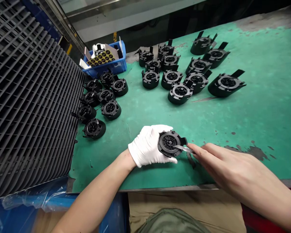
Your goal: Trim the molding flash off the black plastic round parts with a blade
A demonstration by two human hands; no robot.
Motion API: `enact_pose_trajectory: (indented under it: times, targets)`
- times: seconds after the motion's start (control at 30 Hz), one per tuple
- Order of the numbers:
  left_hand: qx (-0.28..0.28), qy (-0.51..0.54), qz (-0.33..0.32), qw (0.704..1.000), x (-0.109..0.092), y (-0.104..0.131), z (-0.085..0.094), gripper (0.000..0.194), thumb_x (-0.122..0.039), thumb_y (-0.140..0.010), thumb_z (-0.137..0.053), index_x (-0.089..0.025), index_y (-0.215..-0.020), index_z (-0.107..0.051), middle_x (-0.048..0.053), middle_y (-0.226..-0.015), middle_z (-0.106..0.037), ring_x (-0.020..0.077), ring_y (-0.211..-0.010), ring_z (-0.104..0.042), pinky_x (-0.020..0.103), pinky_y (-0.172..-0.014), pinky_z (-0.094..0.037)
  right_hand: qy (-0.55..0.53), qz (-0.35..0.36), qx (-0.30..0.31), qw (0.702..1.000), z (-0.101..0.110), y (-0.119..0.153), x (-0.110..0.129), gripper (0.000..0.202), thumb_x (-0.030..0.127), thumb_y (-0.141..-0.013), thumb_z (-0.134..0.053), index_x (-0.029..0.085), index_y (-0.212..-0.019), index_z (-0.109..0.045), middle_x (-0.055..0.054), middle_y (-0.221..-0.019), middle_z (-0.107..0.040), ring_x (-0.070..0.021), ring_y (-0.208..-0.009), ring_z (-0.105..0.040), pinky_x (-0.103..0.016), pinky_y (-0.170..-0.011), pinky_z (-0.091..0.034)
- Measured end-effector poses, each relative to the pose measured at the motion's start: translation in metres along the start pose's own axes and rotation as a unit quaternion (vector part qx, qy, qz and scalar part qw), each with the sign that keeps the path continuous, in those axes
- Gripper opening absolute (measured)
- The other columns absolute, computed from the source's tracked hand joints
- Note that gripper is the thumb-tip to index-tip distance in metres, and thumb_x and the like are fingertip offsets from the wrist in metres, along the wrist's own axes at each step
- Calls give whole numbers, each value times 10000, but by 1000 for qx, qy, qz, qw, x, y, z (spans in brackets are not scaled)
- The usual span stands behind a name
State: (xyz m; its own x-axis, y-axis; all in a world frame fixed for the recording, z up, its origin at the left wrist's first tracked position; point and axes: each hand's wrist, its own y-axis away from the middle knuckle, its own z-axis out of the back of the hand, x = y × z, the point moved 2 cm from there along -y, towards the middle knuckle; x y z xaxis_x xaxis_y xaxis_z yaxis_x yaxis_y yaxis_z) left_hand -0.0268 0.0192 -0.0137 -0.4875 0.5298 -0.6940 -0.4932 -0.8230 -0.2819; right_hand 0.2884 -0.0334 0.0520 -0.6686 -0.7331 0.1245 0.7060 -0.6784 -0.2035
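Note:
My left hand (147,145), in a white glove, grips a round black plastic part (168,140) from its left side, with the ribbed face turned up. A tab sticks out on the part's right. Bare and coming in from the right, my right hand (223,161) pinches a slim silver tool (183,149) with a pointed, blade-like tip. That tip lies over the inner ring of the black part; whether it touches cannot be made out. Both hands are near the front edge of the green work surface (126,174).
Several similar black parts (180,92) stand at the back middle and right, and another group (111,109) is at the left. A blue bin (116,66) holds a sheet of round black stickers (100,59). A dark grid rack (34,97) borders the left side.

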Motion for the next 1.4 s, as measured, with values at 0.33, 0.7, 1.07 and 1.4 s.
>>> enact_pose_trajectory:
  times: [0.33,0.7,1.07,1.4]
  targets:
    - [23,-9,35,999,-4,-3,2,1299,-986,-631,-1151,-247,-1610,-724,245,-1639,-846,530,-1546,-852,710,-1353,-707,7,-6,6,1000,-6,9,-7,742,40,-1093,-521,236,-1800,-634,-74,-1016,-720,-280,-766,-691,-419,-667,-462]
    - [11,-6,26,1000,-3,-1,1,1288,-951,-627,-1175,-255,-1611,-720,235,-1635,-853,519,-1538,-860,703,-1343,-715,-6,-4,9,1000,-3,6,-5,718,44,-1146,-440,268,-1820,-544,-50,-987,-713,-266,-736,-700,-414,-630,-445]
    - [19,14,35,999,-1,-4,1,1261,-991,-629,-1146,-259,-1570,-736,223,-1587,-864,502,-1494,-878,695,-1341,-715,39,88,35,995,29,-19,-4,712,-53,-1026,-545,131,-1697,-700,-44,-1011,-802,-219,-752,-789,-336,-633,-585]
    - [25,18,60,998,-5,-6,2,1251,-907,-590,-1216,-271,-1546,-720,193,-1583,-845,488,-1496,-858,688,-1340,-711,105,75,30,991,31,-12,13,898,-79,-861,-609,118,-1737,-647,-104,-1108,-885,-299,-847,-844,-390,-666,-683]
